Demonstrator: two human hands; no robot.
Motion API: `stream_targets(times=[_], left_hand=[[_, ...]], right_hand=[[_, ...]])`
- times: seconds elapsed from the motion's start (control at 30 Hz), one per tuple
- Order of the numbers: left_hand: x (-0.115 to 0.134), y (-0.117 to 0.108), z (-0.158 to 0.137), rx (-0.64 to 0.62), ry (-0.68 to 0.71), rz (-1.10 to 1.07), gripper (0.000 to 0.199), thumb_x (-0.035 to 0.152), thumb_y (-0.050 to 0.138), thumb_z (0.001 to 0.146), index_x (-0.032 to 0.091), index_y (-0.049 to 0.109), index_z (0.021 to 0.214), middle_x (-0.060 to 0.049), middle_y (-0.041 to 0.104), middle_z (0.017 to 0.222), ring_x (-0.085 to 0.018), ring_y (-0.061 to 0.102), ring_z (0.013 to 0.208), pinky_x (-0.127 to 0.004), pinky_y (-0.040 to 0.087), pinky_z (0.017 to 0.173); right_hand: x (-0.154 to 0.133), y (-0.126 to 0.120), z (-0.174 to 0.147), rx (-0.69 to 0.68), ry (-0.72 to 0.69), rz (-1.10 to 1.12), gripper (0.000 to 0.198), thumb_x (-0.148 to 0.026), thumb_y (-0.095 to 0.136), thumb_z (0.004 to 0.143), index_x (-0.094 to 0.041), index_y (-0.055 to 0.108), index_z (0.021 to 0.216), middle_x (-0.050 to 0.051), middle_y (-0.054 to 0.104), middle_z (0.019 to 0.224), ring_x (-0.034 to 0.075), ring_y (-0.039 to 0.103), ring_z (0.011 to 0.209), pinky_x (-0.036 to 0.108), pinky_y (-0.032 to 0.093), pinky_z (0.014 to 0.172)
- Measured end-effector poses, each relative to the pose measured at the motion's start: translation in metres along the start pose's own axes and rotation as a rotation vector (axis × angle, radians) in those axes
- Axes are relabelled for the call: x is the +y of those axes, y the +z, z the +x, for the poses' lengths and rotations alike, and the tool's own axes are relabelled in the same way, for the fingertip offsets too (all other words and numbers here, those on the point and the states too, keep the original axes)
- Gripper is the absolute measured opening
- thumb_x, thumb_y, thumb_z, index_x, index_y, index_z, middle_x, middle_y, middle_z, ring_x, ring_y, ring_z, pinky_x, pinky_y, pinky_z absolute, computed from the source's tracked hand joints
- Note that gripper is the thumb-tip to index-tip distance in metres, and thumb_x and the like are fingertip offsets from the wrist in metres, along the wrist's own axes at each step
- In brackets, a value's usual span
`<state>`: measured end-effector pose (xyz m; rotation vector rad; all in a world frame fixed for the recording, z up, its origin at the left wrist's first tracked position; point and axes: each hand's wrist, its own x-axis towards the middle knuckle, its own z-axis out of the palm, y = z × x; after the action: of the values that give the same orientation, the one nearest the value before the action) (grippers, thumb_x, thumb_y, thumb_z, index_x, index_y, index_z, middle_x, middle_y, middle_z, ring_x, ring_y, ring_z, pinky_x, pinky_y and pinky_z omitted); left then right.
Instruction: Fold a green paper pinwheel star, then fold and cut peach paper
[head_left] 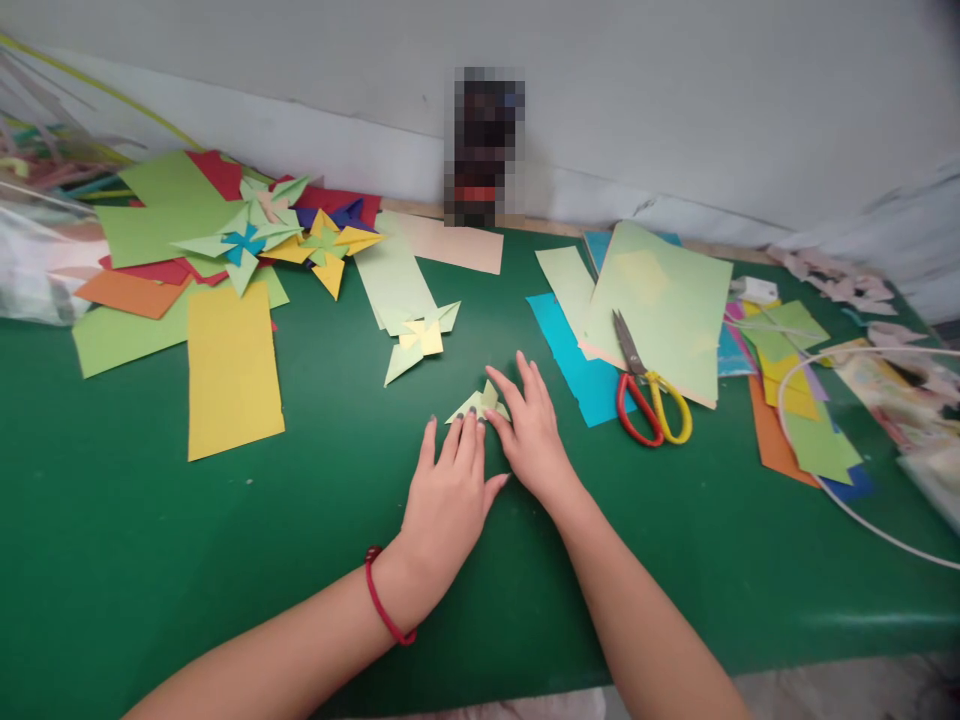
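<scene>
A small pale-green folded paper piece (488,402) lies on the green tabletop under my fingertips. My left hand (448,490) has a red cord bracelet and rests flat on the paper's near edge, fingers stretched out. From the right, my right hand (534,435) touches the same piece with its thumb and reaches past it with spread fingers. Parts of the paper are hidden beneath the fingers. Just beyond, to the left, sits a pale-green and cream pinwheel-like origami piece (422,340), apart from both hands.
Scissors (636,370) with red and yellow handles lie partly on pale-green sheets (675,310) at right. A yellow sheet (232,375) and several folded paper stars (324,245) are at left. A white cable (851,515) curves along the right side. A blurred-out object (486,145) stands against the wall.
</scene>
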<state>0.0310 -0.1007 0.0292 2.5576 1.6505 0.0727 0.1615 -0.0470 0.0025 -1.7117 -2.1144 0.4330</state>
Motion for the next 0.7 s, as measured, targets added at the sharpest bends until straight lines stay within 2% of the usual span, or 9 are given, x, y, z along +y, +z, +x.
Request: stream_targets(times=[0.33,0.53,0.7], left_hand=[[0.005,0.008,0.000,-0.008,0.002,0.040,0.056,0.038,0.028,0.093,0.002,0.033,0.136,-0.019,0.037,0.139,-0.029,0.034,0.129,-0.049,0.024,0.107],[0.007,0.009,0.002,0.017,0.007,0.063,0.055,0.035,0.028,0.093,0.001,0.031,0.136,-0.020,0.040,0.138,-0.031,0.037,0.127,-0.049,0.023,0.108],[0.009,0.011,0.001,0.037,-0.011,0.062,0.055,0.034,0.028,0.093,0.003,0.029,0.138,-0.020,0.038,0.139,-0.031,0.036,0.128,-0.049,0.022,0.108]], right_hand=[[0.005,-0.002,0.002,-0.010,0.056,0.050,0.049,-0.035,0.045,0.087,-0.029,0.036,0.135,0.006,0.012,0.151,0.030,0.011,0.138,0.053,0.029,0.104],[0.000,0.000,0.001,-0.001,0.053,-0.058,0.057,-0.039,0.040,0.088,-0.026,0.024,0.141,0.008,0.015,0.151,0.027,0.012,0.138,0.050,0.023,0.107],[-0.004,0.003,0.004,0.013,0.065,-0.136,0.058,-0.043,0.036,0.090,-0.021,0.023,0.142,0.012,0.015,0.150,0.028,0.012,0.138,0.047,0.024,0.106]])
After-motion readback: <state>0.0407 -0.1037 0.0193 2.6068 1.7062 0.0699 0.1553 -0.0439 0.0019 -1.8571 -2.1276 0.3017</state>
